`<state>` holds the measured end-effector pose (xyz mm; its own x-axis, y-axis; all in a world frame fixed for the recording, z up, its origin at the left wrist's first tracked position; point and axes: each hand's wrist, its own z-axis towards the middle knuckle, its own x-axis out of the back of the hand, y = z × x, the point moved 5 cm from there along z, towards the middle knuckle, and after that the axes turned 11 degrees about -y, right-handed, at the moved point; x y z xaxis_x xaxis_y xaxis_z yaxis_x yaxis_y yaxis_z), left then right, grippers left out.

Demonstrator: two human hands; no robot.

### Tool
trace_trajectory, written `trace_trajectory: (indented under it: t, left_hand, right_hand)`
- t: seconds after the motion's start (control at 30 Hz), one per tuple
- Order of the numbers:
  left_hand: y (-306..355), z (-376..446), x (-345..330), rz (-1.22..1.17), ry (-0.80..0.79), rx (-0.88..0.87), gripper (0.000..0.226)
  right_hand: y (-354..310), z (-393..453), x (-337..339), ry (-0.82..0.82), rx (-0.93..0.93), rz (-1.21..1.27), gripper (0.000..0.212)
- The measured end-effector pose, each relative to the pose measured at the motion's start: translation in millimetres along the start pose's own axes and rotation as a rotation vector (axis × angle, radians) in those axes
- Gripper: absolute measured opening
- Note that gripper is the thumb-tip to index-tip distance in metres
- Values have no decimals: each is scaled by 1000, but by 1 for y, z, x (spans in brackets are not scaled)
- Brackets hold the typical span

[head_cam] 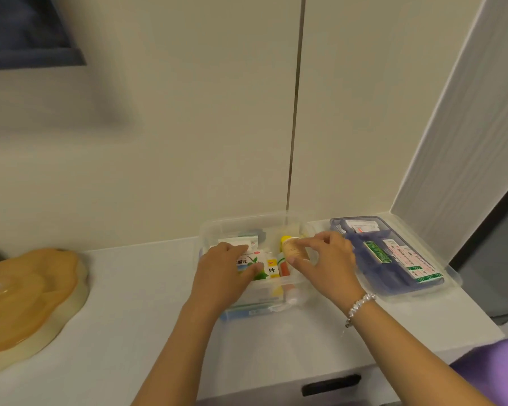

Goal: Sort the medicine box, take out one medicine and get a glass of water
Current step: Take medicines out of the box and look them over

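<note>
A clear plastic medicine box [232,224] stands on the white counter against the wall, with several packets inside. My left hand [225,271] rests in its left half, thumb and fingers around a white-and-green carton [251,260]. My right hand [326,259] is over the right half, fingertips closed on a small beige bottle with a yellow cap [291,247], held tilted just above the contents. A yellow-and-white packet [272,269] and an orange tube [284,268] sit between my hands.
The box's blue inner tray [364,259], holding flat sachets and a green packet, lies in the clear lid [452,276] to the right. A large amber tray [27,300] sits at the counter's left. A drawer handle [330,384] is below the front edge.
</note>
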<state>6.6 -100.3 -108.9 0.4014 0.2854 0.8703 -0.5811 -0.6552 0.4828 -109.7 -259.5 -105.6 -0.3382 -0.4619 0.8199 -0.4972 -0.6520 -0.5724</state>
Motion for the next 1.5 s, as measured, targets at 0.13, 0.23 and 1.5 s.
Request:
trace_trajectory:
  t: [0.13,0.23,1.5]
  left_hand:
    - [-1,3,0,-14,9,1,58]
    - [-2,5,5,-58,45,-27,46]
    - [99,-35,-34,-905,-12,-65,18]
  right_hand:
    - [-12,9,-6,9,138,-46,37]
    - [-24,13,-17,-95,264,-102,41]
    - [72,-53,77,-108,-121,895,23]
